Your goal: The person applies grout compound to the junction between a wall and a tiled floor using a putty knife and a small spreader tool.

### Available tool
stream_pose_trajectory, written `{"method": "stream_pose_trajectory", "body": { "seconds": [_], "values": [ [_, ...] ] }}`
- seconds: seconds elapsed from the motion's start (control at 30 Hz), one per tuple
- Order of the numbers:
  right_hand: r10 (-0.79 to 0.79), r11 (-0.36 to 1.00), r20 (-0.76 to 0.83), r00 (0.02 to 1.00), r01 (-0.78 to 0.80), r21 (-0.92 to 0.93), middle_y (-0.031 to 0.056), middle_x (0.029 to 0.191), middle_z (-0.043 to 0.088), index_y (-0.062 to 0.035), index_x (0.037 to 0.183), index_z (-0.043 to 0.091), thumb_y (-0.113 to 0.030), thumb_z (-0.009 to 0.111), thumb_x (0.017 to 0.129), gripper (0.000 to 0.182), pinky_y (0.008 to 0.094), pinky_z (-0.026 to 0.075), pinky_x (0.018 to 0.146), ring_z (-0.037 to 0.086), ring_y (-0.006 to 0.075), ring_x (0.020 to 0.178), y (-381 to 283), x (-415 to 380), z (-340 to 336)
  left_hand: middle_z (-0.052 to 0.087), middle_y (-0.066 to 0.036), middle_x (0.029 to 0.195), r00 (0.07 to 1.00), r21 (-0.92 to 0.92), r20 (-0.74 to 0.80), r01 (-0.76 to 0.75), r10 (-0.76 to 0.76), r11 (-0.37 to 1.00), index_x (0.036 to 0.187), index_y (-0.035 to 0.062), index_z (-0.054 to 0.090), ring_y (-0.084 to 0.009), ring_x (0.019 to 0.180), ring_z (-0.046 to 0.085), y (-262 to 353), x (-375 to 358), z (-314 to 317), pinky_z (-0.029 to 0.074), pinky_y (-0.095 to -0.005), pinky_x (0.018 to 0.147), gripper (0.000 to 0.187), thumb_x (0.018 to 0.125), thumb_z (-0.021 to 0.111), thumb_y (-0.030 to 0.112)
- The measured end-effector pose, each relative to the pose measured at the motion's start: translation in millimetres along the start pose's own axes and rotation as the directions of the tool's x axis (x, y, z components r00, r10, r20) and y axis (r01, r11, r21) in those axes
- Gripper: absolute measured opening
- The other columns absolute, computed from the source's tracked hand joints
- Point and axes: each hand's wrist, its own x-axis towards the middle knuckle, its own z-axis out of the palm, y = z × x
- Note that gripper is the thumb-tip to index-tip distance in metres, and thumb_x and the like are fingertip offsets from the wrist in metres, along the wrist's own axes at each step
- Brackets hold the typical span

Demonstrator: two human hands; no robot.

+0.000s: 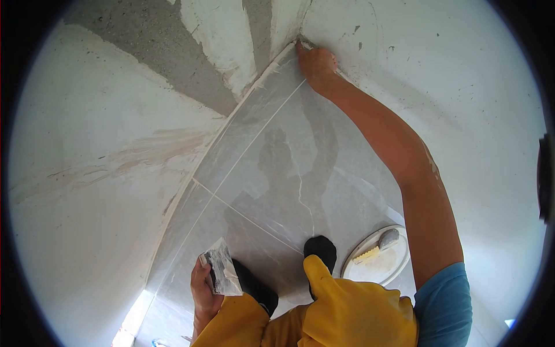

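Observation:
My left hand (pixel 207 295) is wrapped round a wide putty knife (pixel 225 270) close to my left knee. White paste is smeared over its blade. Far from my body, my right arm stretches to the corner where the two walls meet the floor. There my right hand (pixel 318 65) is closed, its fingers curled and one digit against the corner edge. Whatever it may hold is hidden. Grey floor tiles (pixel 263 199) with pale joint lines lie between the hands.
A round white lid-like tray (pixel 348 270) lies beside my right foot, bearing a yellow notched scraper (pixel 366 255) and a grey lump (pixel 389 237). The left wall (pixel 115 110) has patchy plaster; the right wall (pixel 439 75) is white. My dark-covered feet (pixel 321 250) rest on the tiles.

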Motion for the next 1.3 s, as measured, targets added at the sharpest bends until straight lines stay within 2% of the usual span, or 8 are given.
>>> {"method": "stream_pose_trajectory", "body": {
  "seconds": [0.43, 0.7, 0.77, 0.83, 0.93, 1.07, 1.17, 1.3],
  "values": [
    [0.036, 0.997, 0.001, 0.999, -0.036, -0.067, 0.0012, 0.070, 0.066, -0.0045, 0.153, 0.021, -0.011, 0.078, 0.064, 0.106, 0.0319, 0.044, 0.037, 0.064, 0.0183, 0.054, 26, -44, 30, 0.062, -0.012, 0.106, 0.997, 0.043, 0.069, -0.026, 0.023, 0.999, 0.123, -0.0021, 0.049, -0.0209, 0.091, 0.063, -4, -6, 2, 0.051, -0.0326, 0.081, 0.038, 0.090, 0.043, 0.017],
    [-0.130, 0.982, 0.068, 0.989, 0.120, 0.146, 0.0088, 0.081, 0.070, -0.0050, 0.141, 0.046, -0.010, 0.070, 0.073, 0.073, 0.0347, 0.053, 0.056, 0.069, 0.0216, 0.075, 40, -124, 18, 0.063, -0.010, 0.103, 0.997, 0.063, 0.060, -0.062, 0.058, 0.996, 0.124, -0.0005, 0.050, -0.0190, 0.088, 0.063, -4, -13, 10, 0.052, -0.0311, 0.077, 0.039, 0.091, 0.044, 0.018],
    [-0.332, 0.764, 0.030, 0.943, 0.251, 0.595, 0.0121, 0.083, 0.070, -0.0073, 0.143, 0.043, -0.010, 0.065, 0.078, 0.070, 0.0365, 0.054, 0.068, 0.069, 0.0234, 0.081, 35, -188, -37, 0.063, -0.009, 0.104, 0.993, 0.024, 0.117, 0.007, -0.010, 1.000, 0.124, -0.0004, 0.051, -0.0185, 0.089, 0.063, -5, -9, 9, 0.052, -0.0305, 0.079, 0.039, 0.091, 0.044, 0.018],
    [-0.555, 0.161, -0.285, 0.781, 0.438, 0.884, 0.0081, 0.071, 0.061, -0.0158, 0.152, 0.030, -0.013, 0.065, 0.084, 0.077, 0.0306, 0.050, 0.062, 0.061, 0.0189, 0.061, 7, -238, -38, 0.064, -0.009, 0.105, 0.989, 0.005, 0.144, 0.022, -0.023, 1.000, 0.125, 0.0002, 0.051, -0.0181, 0.089, 0.063, -7, -4, 10, 0.052, -0.0303, 0.080, 0.039, 0.091, 0.044, 0.018],
    [-0.730, -0.158, -0.393, 0.559, 0.421, 0.893, 0.0062, 0.072, 0.060, -0.0162, 0.155, 0.020, -0.011, 0.062, 0.085, 0.082, 0.0313, 0.050, 0.060, 0.060, 0.0182, 0.061, -37, -307, -67, 0.063, -0.004, 0.095, 0.992, -0.008, 0.006, 0.125, -0.125, 0.992, 0.123, 0.0043, 0.054, -0.0148, 0.078, 0.061, -9, -3, 39, 0.052, -0.0273, 0.070, 0.035, 0.093, 0.045, 0.021],
    [-0.683, 0.033, -0.460, 0.567, 0.654, 0.756, 0.0061, 0.081, 0.063, -0.0128, 0.149, 0.032, -0.009, 0.059, 0.085, 0.069, 0.0354, 0.052, 0.061, 0.063, 0.0252, 0.070, -61, -333, -64, 0.051, 0.003, 0.068, 0.988, -0.061, 0.019, 0.155, -0.154, 0.986, 0.116, 0.0093, 0.058, -0.0080, 0.051, 0.043, -7, -3, 38, 0.037, -0.0203, 0.042, 0.028, 0.094, 0.046, 0.023],
    [-0.633, 0.258, -0.478, 0.609, 0.748, 0.611, 0.0108, 0.095, 0.061, -0.0078, 0.145, 0.040, -0.010, 0.061, 0.083, 0.065, 0.0371, 0.051, 0.075, 0.061, 0.0274, 0.088, -58, -304, -32, 0.057, -0.002, 0.072, 0.964, -0.317, 0.250, 0.168, -0.089, 0.933, 0.105, 0.0097, 0.054, -0.0142, 0.054, 0.053, -1, 10, -6, 0.044, -0.0279, 0.046, 0.020, 0.093, 0.044, 0.023],
    [-0.195, 0.433, -0.495, 0.847, 0.527, 0.731, 0.0183, 0.113, 0.052, -0.0011, 0.135, 0.046, -0.011, 0.064, 0.077, 0.061, 0.0445, 0.044, 0.086, 0.050, 0.0340, 0.104, -33, -191, 3, 0.049, -0.001, 0.062, 0.996, -0.077, 0.092, 0.021, -0.014, 0.997, 0.106, 0.0115, 0.051, -0.0144, 0.047, 0.046, 6, -3, 7, 0.038, -0.0283, 0.040, 0.020, 0.094, 0.044, 0.026]
  ]
}}
